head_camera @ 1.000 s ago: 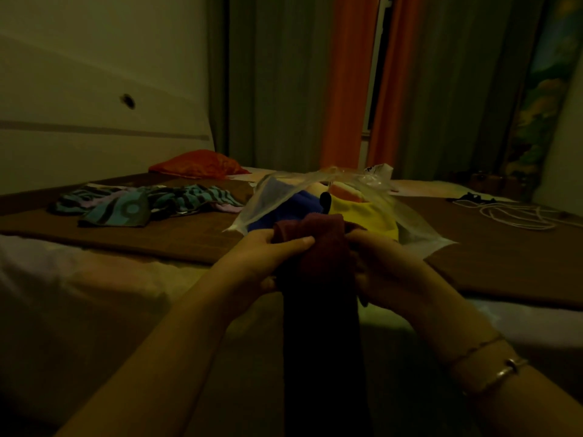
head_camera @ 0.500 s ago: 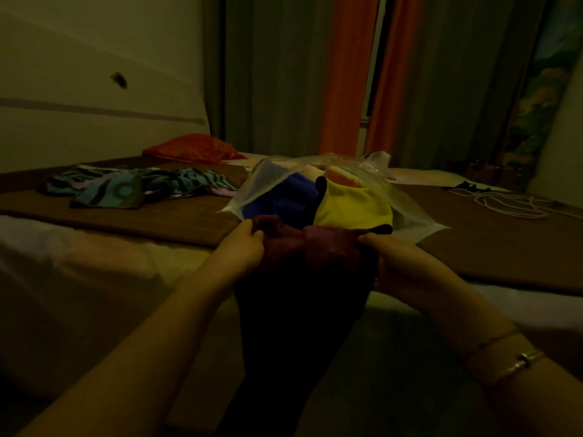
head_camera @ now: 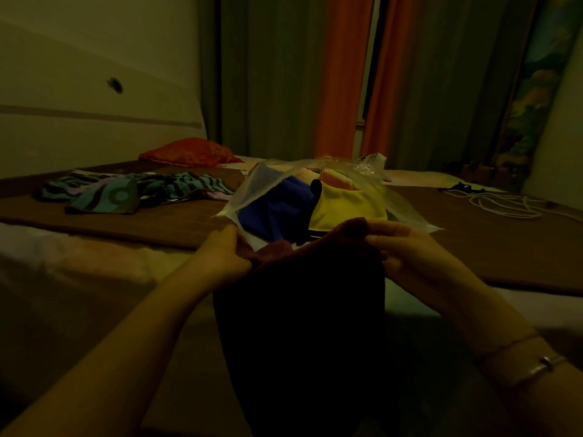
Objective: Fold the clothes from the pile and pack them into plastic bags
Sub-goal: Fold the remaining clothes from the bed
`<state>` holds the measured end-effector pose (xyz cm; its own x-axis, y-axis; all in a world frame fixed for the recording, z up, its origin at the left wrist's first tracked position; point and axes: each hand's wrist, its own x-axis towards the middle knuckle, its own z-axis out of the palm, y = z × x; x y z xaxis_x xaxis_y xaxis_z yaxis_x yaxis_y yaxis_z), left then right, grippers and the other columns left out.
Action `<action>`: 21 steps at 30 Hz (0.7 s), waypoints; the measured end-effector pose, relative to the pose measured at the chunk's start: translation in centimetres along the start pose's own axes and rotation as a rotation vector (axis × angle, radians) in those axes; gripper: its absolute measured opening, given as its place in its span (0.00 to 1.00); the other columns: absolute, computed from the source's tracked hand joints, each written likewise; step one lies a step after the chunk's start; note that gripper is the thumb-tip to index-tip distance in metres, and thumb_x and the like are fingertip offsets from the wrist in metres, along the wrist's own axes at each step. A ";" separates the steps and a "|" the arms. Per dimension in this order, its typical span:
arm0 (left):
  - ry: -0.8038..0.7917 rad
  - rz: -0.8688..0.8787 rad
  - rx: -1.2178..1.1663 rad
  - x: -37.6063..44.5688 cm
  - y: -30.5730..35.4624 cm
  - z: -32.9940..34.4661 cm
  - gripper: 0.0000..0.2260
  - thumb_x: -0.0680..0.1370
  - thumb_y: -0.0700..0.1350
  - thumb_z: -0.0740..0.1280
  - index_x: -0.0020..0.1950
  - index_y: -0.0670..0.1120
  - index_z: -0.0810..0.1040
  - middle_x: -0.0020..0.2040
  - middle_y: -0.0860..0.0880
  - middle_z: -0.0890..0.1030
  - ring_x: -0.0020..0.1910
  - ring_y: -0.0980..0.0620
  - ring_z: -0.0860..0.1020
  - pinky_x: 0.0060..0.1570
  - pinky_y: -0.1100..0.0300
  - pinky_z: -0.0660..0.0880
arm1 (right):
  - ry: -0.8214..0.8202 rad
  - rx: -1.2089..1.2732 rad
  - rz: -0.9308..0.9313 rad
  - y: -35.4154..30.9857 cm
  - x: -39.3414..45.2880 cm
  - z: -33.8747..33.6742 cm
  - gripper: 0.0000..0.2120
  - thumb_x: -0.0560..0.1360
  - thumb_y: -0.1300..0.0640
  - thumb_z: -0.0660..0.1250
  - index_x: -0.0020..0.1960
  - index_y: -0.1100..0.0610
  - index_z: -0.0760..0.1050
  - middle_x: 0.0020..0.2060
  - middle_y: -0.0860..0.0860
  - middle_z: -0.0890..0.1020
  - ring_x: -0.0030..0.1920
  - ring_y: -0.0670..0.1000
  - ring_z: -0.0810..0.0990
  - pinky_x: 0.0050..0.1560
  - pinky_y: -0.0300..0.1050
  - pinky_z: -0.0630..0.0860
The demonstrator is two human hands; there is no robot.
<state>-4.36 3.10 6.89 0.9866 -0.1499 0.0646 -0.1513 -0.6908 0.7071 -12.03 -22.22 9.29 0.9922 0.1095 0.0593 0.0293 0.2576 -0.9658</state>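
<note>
A dark maroon garment (head_camera: 303, 310) hangs in front of me, spread wide. My left hand (head_camera: 225, 255) pinches its upper left corner and my right hand (head_camera: 410, 257) pinches its upper right corner. Just behind it on the bed lies a clear plastic bag (head_camera: 252, 190) holding a blue garment (head_camera: 274, 209), a yellow one (head_camera: 344, 206) and an orange piece (head_camera: 336, 181). A pile of teal and black striped clothes (head_camera: 132, 192) lies on the bed at the left.
A brown blanket (head_camera: 126, 225) covers the bed. A red-orange cushion (head_camera: 189, 152) sits by the headboard. A white cable (head_camera: 508, 206) lies coiled at the right. Orange and grey curtains hang behind.
My hands have moved apart, stretching the maroon garment from a bunched strip into a wide panel.
</note>
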 end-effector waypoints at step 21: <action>-0.009 0.237 -0.837 -2.2 3.7 1.7 0.05 0.79 0.41 0.64 0.49 0.47 0.79 0.46 0.50 0.83 0.47 0.53 0.82 0.47 0.58 0.79 | -0.105 -0.944 0.045 4.2 2.4 2.7 0.19 0.73 0.63 0.69 0.60 0.56 0.68 0.47 0.49 0.77 0.44 0.45 0.78 0.43 0.37 0.78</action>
<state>-7.19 -0.31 8.20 0.9338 -0.2322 0.2724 -0.2540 0.1061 0.9614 -9.91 -18.24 6.05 0.9803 0.1976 -0.0052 0.1222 -0.6260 -0.7702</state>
